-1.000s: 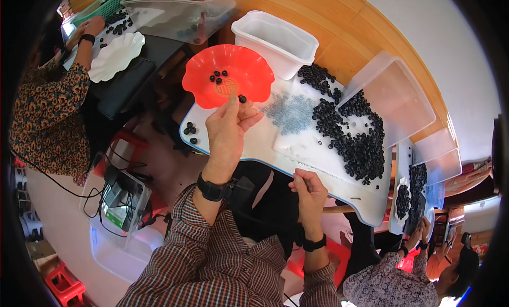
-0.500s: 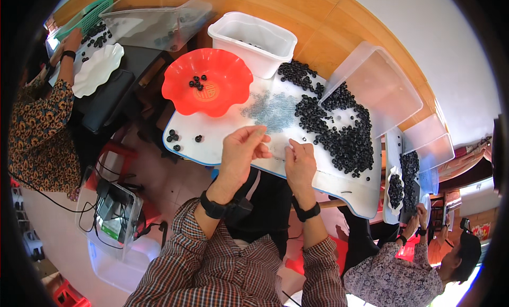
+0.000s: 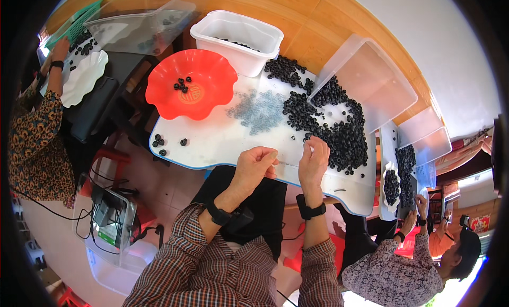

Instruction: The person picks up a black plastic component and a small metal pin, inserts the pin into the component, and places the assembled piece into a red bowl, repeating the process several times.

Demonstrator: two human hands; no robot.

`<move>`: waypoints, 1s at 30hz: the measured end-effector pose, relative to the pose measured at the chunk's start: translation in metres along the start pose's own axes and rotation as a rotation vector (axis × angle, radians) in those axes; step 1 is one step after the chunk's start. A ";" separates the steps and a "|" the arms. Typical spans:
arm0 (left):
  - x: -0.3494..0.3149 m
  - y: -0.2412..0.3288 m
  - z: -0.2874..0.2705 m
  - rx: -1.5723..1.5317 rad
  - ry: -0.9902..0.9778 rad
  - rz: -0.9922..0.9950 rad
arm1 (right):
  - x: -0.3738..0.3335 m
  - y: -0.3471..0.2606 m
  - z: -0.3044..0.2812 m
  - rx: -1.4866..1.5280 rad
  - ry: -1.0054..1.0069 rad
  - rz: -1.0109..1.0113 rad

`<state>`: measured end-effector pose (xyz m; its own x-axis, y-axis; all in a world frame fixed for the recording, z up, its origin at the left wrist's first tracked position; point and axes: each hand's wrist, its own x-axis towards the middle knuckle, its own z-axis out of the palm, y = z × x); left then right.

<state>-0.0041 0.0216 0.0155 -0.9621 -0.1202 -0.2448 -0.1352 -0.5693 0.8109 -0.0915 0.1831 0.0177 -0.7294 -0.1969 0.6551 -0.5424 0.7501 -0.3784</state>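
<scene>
At the table's near edge my left hand (image 3: pixel 254 169) is closed in a pinch; whatever sits between its fingertips is too small to make out. My right hand (image 3: pixel 314 161) has its thumb and fingers pressed together at the near left border of a heap of small round black parts (image 3: pixel 347 142). Whether a part is in that pinch is hidden. Beyond the hands lies a scatter of tiny clear bluish pieces (image 3: pixel 260 111). A red wavy-rimmed bowl (image 3: pixel 214 94) holds several black parts. A few more black parts (image 3: pixel 160 142) rest at the table's left corner.
The white tabletop (image 3: pixel 212 145) has a blue edge. A white tub (image 3: pixel 238 57) with black parts stands at the back. Right of it, a clear plastic bin (image 3: pixel 371 79) leans over the heap. People work at tables on the left (image 3: pixel 40 142) and right (image 3: pixel 397 270).
My right hand has moved up to the border of the black heap. The left hand has shifted right along the near edge, still pinched. The whole view has slid slightly.
</scene>
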 end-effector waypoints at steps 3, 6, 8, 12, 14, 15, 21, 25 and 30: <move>0.002 -0.005 0.002 0.008 -0.008 0.000 | 0.003 0.005 0.000 0.064 -0.058 0.021; 0.003 -0.008 0.005 0.024 0.036 0.038 | 0.001 0.002 -0.002 0.171 -0.086 0.110; 0.004 -0.007 0.009 0.209 0.060 0.107 | 0.000 -0.001 -0.004 0.303 -0.086 0.318; 0.006 -0.008 0.019 0.309 0.048 0.138 | 0.000 0.007 -0.003 0.309 -0.041 0.297; 0.007 -0.009 0.022 0.358 0.046 0.182 | 0.002 0.004 -0.005 0.323 -0.125 0.320; 0.009 -0.010 0.023 0.359 0.049 0.180 | 0.003 0.003 -0.006 0.324 -0.127 0.321; 0.021 -0.022 0.023 0.672 0.090 0.447 | 0.002 0.003 -0.009 0.406 -0.208 0.340; 0.025 -0.025 0.027 0.866 0.142 0.684 | -0.004 0.005 -0.005 0.497 -0.193 0.365; 0.029 -0.026 0.030 0.953 0.166 0.684 | -0.004 0.004 -0.006 0.585 -0.191 0.374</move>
<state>-0.0359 0.0569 0.0033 -0.8702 -0.3083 0.3842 0.2059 0.4810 0.8522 -0.0878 0.1905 0.0177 -0.9412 -0.1402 0.3072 -0.3372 0.3381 -0.8786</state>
